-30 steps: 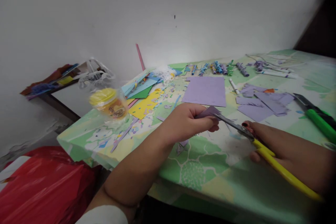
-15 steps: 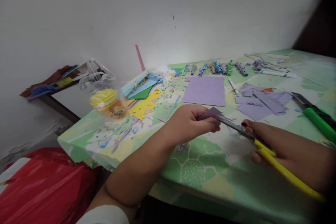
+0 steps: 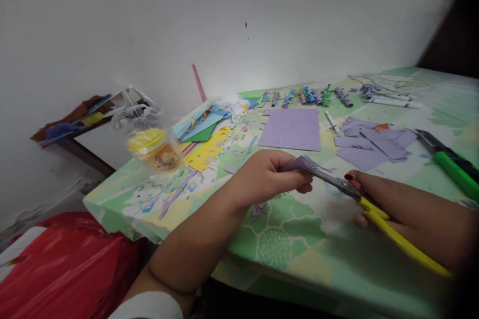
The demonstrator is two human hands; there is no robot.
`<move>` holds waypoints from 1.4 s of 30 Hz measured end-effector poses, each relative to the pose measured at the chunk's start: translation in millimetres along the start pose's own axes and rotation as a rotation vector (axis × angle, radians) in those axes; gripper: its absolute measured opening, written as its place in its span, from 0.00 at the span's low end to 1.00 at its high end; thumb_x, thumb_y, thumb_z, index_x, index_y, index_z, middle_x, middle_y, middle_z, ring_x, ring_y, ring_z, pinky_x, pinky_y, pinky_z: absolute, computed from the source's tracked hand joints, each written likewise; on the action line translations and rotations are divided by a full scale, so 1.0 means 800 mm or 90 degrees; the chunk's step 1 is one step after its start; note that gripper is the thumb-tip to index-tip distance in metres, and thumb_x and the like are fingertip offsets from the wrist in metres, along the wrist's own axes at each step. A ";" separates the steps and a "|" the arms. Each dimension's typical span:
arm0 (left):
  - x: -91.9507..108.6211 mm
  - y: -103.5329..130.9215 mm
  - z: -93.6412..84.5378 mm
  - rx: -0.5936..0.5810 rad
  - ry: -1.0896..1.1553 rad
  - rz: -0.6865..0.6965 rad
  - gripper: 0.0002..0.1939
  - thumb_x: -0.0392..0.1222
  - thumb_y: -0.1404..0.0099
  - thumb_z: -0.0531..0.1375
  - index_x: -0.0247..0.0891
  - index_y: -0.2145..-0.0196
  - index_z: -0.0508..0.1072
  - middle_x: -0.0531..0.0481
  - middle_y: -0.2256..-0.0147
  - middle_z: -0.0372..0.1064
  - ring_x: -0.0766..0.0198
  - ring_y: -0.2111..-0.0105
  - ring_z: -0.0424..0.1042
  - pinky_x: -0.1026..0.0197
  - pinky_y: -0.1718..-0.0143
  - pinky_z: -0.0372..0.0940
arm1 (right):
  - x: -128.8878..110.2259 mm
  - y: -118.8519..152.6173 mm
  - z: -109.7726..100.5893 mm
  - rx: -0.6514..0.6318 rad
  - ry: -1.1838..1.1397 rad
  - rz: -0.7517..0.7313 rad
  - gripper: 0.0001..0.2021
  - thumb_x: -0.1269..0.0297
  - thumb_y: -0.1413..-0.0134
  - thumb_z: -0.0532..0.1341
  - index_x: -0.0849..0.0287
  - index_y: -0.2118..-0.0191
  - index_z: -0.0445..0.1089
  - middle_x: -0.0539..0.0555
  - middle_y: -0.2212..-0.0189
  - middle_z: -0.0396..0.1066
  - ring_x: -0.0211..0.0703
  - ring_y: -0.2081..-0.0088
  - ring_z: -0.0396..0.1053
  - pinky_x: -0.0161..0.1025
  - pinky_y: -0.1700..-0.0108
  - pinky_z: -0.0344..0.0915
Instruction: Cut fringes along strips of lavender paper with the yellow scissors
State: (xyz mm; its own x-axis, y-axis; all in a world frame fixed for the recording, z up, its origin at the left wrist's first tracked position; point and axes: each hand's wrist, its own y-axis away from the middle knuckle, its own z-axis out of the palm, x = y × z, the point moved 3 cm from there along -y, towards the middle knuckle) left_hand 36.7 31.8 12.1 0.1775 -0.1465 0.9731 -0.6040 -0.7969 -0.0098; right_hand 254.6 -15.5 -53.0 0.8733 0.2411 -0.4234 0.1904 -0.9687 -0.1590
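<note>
readable text: none | yellow-lidded jar (image 3: 154, 151): dark mark (image 3: 169, 161), perhaps lettering, too blurred

Dim greyish light washes the plain white wall (image 3: 112, 35), brightest low near its centre; pale glare streaks crumpled, glossy red plastic (image 3: 75, 269) as blurred darkness swallows the right edge.

A white sleeve and two bare forearms.
The white sleeve (image 3: 151, 306) ends in a smooth, rounded edge on the left arm, plain where it shows; below it the left forearm (image 3: 204, 227) is bare, full and rounded, with a curved crease near the elbow, narrowing to the left hand (image 3: 271, 177). The right forearm (image 3: 422, 207) is bare too, broad into the dark edge of view; on the right hand (image 3: 379, 192), one fingertip (image 3: 351, 176) looks dark and reddish, whether from polish or otherwise being unclear.
</note>
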 end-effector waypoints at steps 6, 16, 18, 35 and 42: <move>-0.001 0.002 -0.001 -0.035 0.031 -0.007 0.02 0.34 0.48 0.61 0.35 0.76 0.74 0.55 0.78 0.72 0.70 0.75 0.72 0.68 0.71 0.65 | 0.001 -0.001 -0.004 -0.065 -0.004 0.001 0.23 0.38 0.51 0.53 0.49 0.57 0.64 0.58 0.57 0.73 0.58 0.59 0.71 0.51 0.59 0.68; 0.007 0.003 -0.007 0.045 -0.080 0.065 0.04 0.36 0.44 0.60 0.35 0.73 0.75 0.54 0.76 0.74 0.71 0.73 0.71 0.70 0.72 0.61 | 0.012 0.001 0.000 -0.053 0.006 0.022 0.26 0.36 0.53 0.52 0.45 0.52 0.63 0.55 0.51 0.71 0.61 0.51 0.68 0.52 0.56 0.68; 0.007 0.003 -0.007 0.049 -0.109 0.070 0.05 0.37 0.44 0.60 0.35 0.73 0.76 0.53 0.75 0.75 0.71 0.73 0.70 0.69 0.72 0.61 | 0.011 0.001 0.000 -0.050 0.004 0.016 0.27 0.37 0.53 0.53 0.46 0.52 0.64 0.55 0.49 0.71 0.62 0.50 0.68 0.50 0.58 0.69; 0.010 0.007 -0.003 0.001 -0.114 0.066 0.04 0.35 0.44 0.59 0.35 0.74 0.74 0.53 0.75 0.74 0.71 0.73 0.71 0.69 0.72 0.61 | 0.007 0.004 0.004 -0.075 0.003 -0.003 0.25 0.37 0.51 0.50 0.48 0.55 0.63 0.58 0.53 0.71 0.60 0.53 0.69 0.52 0.57 0.67; 0.011 0.008 0.000 0.001 -0.095 0.037 0.05 0.35 0.44 0.59 0.35 0.75 0.74 0.53 0.75 0.74 0.69 0.73 0.72 0.67 0.70 0.64 | -0.004 -0.001 -0.001 -0.073 0.004 -0.013 0.22 0.40 0.50 0.52 0.51 0.58 0.64 0.59 0.61 0.73 0.57 0.61 0.71 0.49 0.61 0.67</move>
State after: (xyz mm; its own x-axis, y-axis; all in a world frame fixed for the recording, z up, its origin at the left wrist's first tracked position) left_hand 34.3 25.8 21.0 0.2553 -0.2776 0.9262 -0.6154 -0.7854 -0.0658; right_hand 251.9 -15.5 -50.7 0.8717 0.2605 -0.4151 0.2576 -0.9641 -0.0642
